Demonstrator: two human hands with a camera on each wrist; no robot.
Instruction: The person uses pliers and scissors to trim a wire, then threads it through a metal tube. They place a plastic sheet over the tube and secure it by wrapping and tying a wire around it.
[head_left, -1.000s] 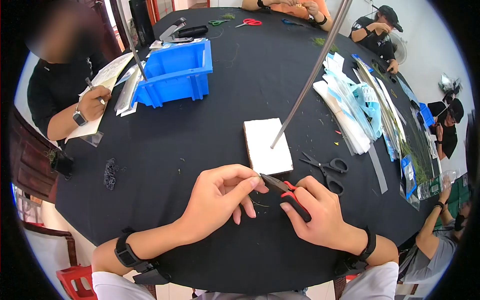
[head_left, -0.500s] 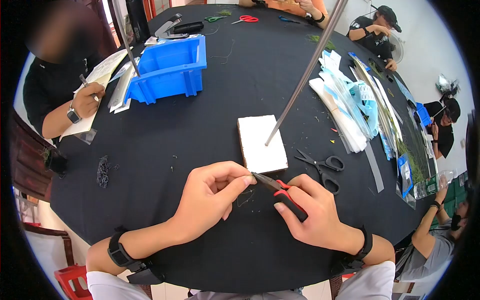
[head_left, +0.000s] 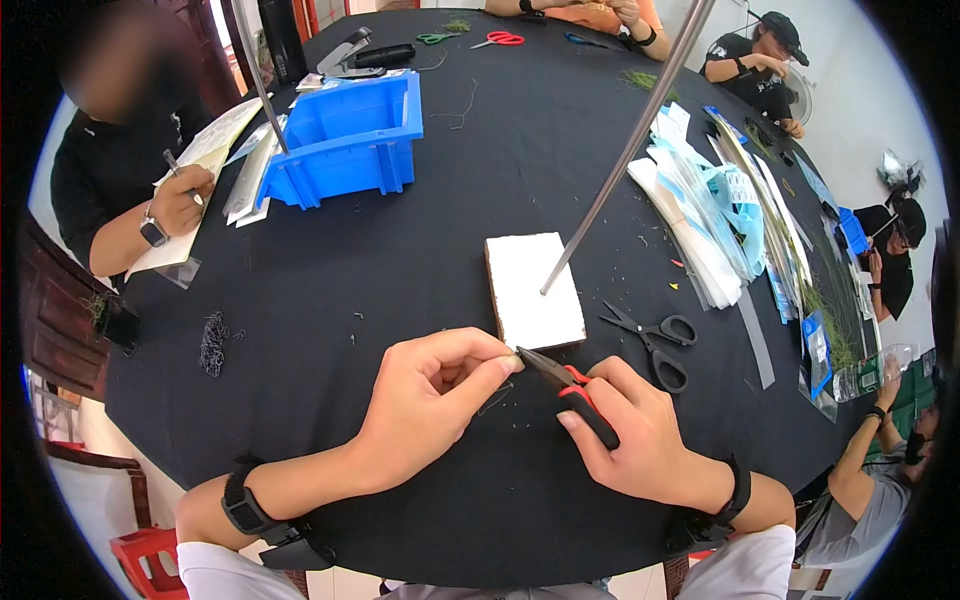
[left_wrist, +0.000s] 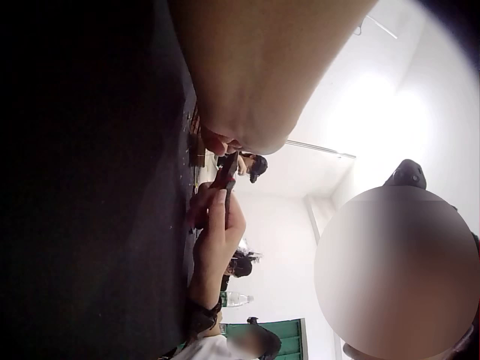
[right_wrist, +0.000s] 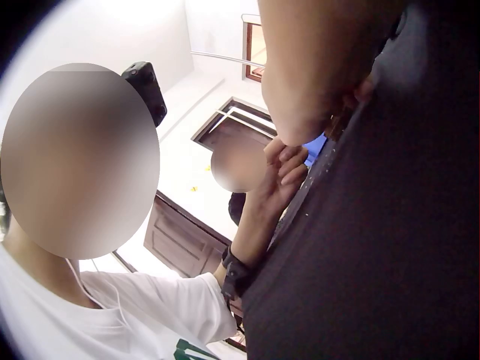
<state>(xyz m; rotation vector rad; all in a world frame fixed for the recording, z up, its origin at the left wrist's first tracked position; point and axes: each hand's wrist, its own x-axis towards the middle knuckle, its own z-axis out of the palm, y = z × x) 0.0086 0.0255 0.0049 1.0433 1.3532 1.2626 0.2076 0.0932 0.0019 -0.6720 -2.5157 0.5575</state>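
Observation:
In the head view my left hand [head_left: 430, 405] pinches something tiny between thumb and forefinger, its other fingers curled in behind. What it is I cannot tell; a thin wire-like strand [head_left: 495, 398] shows just below the fingertips. My right hand [head_left: 635, 420] grips pliers [head_left: 590, 410] with red and black handles, and their dark pointed tips meet the left fingertips. Both hands are at the near edge of a white-topped block [head_left: 535, 290], from which a slanted metal rod [head_left: 610, 185] rises. Black scissors [head_left: 655, 340] lie open to the right of the block.
A blue bin [head_left: 345, 150] stands at the back left, near a person's writing hand [head_left: 180, 200]. Left on the black tablecloth lies a dark wire tangle [head_left: 213, 343]. Plastic sleeves [head_left: 700, 220] are piled at the right. Other people sit around the table.
The left hand's lower fingers, spread downward a second ago, have curled in. The pliers' tips stay at the left fingertips. The view shifts slightly and returns.

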